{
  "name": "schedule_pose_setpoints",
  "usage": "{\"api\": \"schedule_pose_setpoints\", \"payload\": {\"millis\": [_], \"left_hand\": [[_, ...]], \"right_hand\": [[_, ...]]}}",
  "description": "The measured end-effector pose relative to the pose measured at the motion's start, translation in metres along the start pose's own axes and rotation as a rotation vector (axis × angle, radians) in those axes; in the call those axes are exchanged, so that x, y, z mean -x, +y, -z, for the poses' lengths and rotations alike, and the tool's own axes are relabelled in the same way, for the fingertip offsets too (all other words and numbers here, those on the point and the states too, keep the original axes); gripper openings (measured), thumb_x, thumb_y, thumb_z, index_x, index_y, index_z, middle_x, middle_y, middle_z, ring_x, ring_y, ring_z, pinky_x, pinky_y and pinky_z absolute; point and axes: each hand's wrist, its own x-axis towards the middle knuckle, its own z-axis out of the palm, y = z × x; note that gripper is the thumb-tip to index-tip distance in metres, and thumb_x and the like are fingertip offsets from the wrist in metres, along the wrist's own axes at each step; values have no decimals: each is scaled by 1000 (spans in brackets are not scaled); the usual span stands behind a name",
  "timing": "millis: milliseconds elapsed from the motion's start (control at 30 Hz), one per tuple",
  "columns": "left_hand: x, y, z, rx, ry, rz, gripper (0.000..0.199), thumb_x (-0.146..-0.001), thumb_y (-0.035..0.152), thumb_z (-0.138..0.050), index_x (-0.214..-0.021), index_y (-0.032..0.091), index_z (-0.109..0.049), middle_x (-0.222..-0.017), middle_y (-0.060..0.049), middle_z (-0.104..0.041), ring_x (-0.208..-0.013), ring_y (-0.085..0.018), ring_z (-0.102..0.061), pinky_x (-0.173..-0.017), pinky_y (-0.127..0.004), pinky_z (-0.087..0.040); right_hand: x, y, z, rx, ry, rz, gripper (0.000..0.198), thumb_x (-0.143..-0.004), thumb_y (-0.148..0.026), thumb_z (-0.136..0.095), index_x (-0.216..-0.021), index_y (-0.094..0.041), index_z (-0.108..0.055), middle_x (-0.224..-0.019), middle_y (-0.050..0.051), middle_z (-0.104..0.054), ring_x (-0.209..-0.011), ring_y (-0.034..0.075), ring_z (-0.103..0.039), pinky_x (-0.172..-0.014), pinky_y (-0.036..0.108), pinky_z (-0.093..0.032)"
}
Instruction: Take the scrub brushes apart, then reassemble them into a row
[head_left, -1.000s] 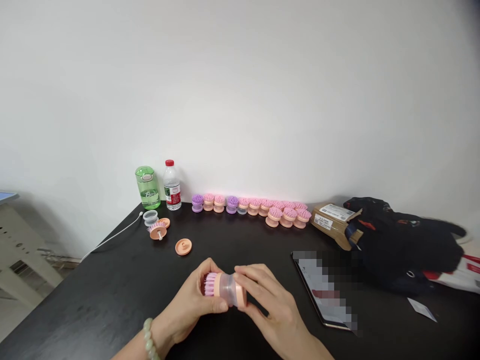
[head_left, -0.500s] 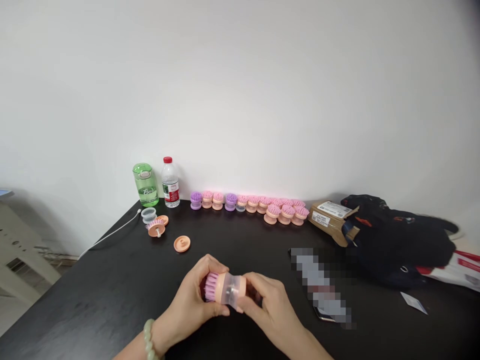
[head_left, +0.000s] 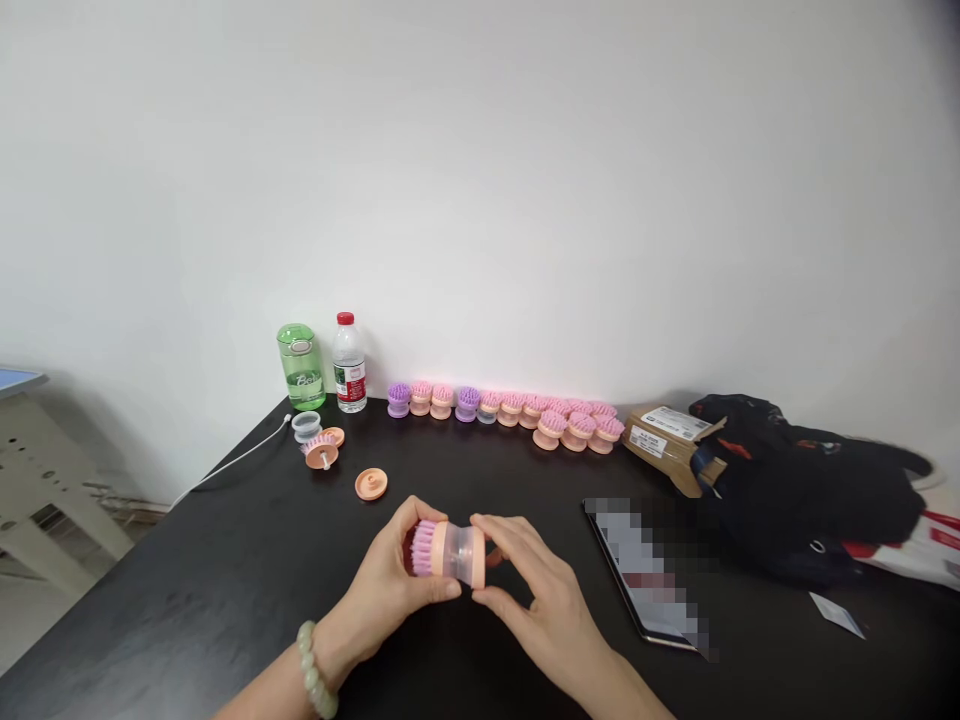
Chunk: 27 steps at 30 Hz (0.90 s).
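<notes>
A round scrub brush (head_left: 459,553) with pink bristles, peach rings and a clear middle lies sideways in the air between my hands. My left hand (head_left: 395,580) wraps around its bristle end, thumb along the lower side. The fingertips and thumb of my right hand (head_left: 536,590) rest on the rim of its peach end cap, with a gap at the palm. On the table to the left are a loose peach cap (head_left: 371,484), a bristle head (head_left: 322,455) with a white stem, a clear cup (head_left: 306,427) and another peach disc (head_left: 334,437).
Assembled pink and purple brushes (head_left: 551,430) line the wall. A green bottle (head_left: 301,370) and a red-capped water bottle (head_left: 349,365) stand at back left by a white cable (head_left: 232,460). Right: a tablet-like device (head_left: 649,580), brown package (head_left: 667,445), black cloth bag (head_left: 814,500) and small packet (head_left: 836,613).
My right hand's fingers have opened out somewhat and shifted on the end cap, which now sits straighter against the clear middle. The view has shifted slightly.
</notes>
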Motion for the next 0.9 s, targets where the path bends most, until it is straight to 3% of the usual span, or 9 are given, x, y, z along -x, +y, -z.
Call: {"api": "schedule_pose_setpoints", "payload": {"millis": [100, 233, 433, 600, 767, 900], "left_hand": [[0, 0, -1, -33, 1, 2, 55, -56, 32, -91, -96, 21, -55, -87, 2, -58, -75, -14, -50, -66, -24, -39], [0, 1, -2, -8, 22, 19, 55, -59, 37, -89, -98, 21, -54, -85, 3, -57, -75, -14, -49, -66, -24, -39], [-1, -3, 1, -225, 9, -60, 52, -58, 38, -89, -94, 22, -55, -83, 3, -56, -72, -15, -48, -65, -25, -38], [-1, -7, 0, -552, 20, -224, 36, -66, 29, -85, -89, 23, -58, -89, 1, -56, -79, -19, -53, -69, -29, -41], [-3, -15, 0, -641, 34, -281, 53, -64, 25, -86, -107, 26, -56, -103, -3, -60, -96, -26, -58, -85, -38, -46], [-3, -20, 1, -616, 79, -212, 63, -59, 15, -85, -113, 26, -54, -110, -4, -59, -99, -26, -58, -88, -39, -47]], "right_hand": [[1, 7, 1, -27, 10, -77, 45, -94, -47, -58, -133, -25, -53, -103, 7, -73, -72, 17, -67, -69, 30, -60], [2, 9, 2, -41, -3, -109, 54, -89, -52, -62, -134, -23, -52, -116, 10, -69, -84, 20, -70, -71, 30, -60], [1, -2, -5, 20, -125, -141, 48, -83, -24, -73, -128, -24, -56, -118, 7, -67, -103, 23, -66, -92, 36, -54], [-2, 0, -12, 33, -217, -287, 42, -75, -10, -71, -113, -24, -62, -108, 3, -69, -99, 24, -65, -90, 38, -53], [-1, 1, -24, 71, -174, -160, 59, -68, 2, -60, -121, -23, -58, -123, 7, -61, -113, 25, -55, -98, 40, -47], [-6, 8, -34, 71, -119, -152, 45, -65, 3, -61, -103, -21, -63, -105, 4, -66, -98, 23, -58, -87, 36, -50]]}}
